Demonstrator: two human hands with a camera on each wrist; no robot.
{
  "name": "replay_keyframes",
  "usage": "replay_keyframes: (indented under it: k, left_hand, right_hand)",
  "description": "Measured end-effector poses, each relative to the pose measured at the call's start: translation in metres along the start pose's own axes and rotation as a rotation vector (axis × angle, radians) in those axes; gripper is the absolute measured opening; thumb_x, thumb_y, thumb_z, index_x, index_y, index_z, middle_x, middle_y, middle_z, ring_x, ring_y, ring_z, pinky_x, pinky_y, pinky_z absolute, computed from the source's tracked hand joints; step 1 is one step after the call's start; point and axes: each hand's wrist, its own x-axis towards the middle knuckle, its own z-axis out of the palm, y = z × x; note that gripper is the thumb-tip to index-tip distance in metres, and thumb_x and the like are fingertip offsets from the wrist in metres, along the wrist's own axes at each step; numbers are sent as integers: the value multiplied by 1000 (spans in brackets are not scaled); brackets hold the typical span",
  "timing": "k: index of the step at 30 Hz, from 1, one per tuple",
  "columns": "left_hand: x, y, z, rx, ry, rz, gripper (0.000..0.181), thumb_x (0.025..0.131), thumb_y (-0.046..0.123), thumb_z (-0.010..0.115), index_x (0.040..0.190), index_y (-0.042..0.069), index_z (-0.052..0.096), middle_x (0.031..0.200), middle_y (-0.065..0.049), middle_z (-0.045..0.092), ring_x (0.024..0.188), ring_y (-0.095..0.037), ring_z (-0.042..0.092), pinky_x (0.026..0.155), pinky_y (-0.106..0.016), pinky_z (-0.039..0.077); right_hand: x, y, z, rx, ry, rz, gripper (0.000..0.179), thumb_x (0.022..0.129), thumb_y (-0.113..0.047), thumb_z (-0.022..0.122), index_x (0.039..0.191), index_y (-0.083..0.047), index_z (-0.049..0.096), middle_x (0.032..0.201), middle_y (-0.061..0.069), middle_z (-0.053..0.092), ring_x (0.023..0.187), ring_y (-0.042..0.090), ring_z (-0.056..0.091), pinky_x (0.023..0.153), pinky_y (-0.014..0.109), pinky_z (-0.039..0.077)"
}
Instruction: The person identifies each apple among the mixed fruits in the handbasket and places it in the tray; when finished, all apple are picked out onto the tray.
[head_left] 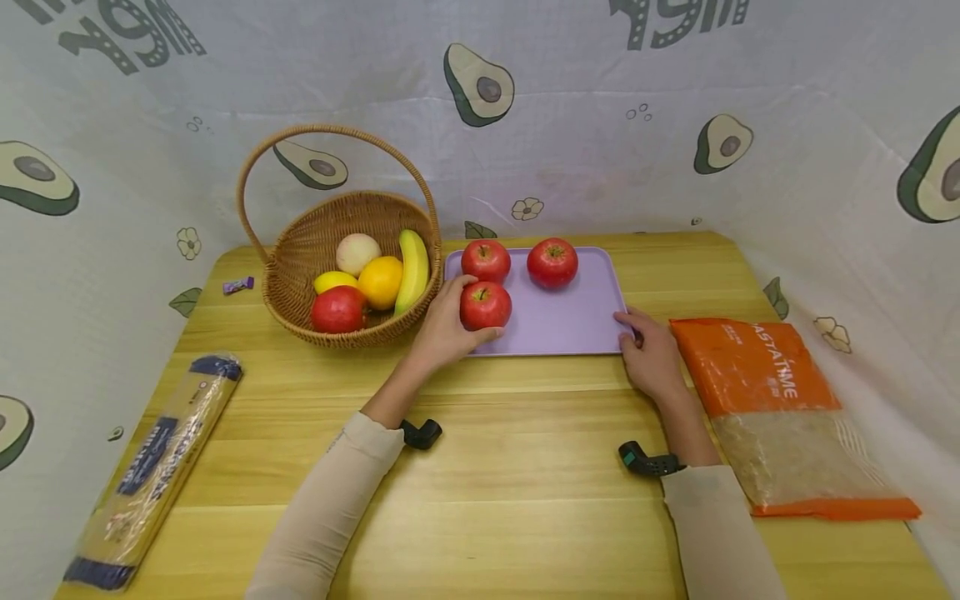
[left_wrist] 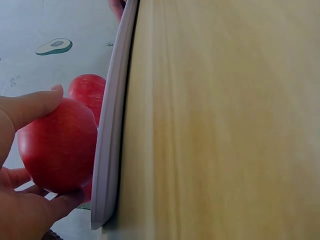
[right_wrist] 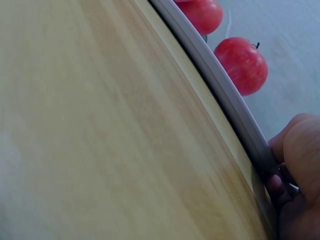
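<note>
My left hand [head_left: 444,327] curls round a red apple [head_left: 486,306] at the front left of a lilac tray [head_left: 570,325]. In the left wrist view its thumb lies over the top of the apple [left_wrist: 60,145] and its fingers pass beneath, close to the tray's rim. Behind it on the tray sit a second apple [head_left: 484,260] and, to the right, a third apple [head_left: 552,263]. My right hand [head_left: 651,348] pinches the tray's right edge near the front corner; the right wrist view shows fingers at the rim [right_wrist: 255,145].
Left of the tray stands a wicker basket [head_left: 300,242] with a tall handle, holding a banana [head_left: 412,271], an orange [head_left: 380,282] and other fruit. A small wrapped candy [head_left: 238,286] and a long noodle packet [head_left: 157,471] lie at left. At right lies an orange-topped pasta bag [head_left: 795,417].
</note>
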Motion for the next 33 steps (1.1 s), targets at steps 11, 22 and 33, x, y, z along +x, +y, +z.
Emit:
replay_keyframes:
  k: [11, 22, 33]
  left_hand:
    - [2, -7, 6, 16, -18, -2, 88, 79, 37, 90, 150, 15, 42, 151, -11, 48, 138, -31, 47, 116, -55, 42]
    - [1, -10, 10, 45, -37, 1, 97, 77, 41, 91, 155, 18, 39, 157, -9, 45, 145, -32, 42, 120, -56, 36]
    - [-21, -1, -17, 66, -60, 73, 102, 74, 46, 92, 156, 15, 40, 159, -8, 43, 136, -32, 52, 115, -49, 45]
  right_hand:
    - [0, 0, 0, 7, -5, -3, 42, 104, -9, 49, 143, 2, 58, 157, 24, 46, 138, 47, 48, 111, 62, 41]
    - [-1, 2, 0, 5, 6, -4, 41, 104, -8, 49, 142, 2, 58, 157, 24, 45, 139, 46, 48, 111, 60, 42]
    - [-2, -2, -1, 6, -3, -2, 42, 104, -8, 48, 143, 2, 58, 158, 24, 45, 135, 45, 49, 109, 60, 42]
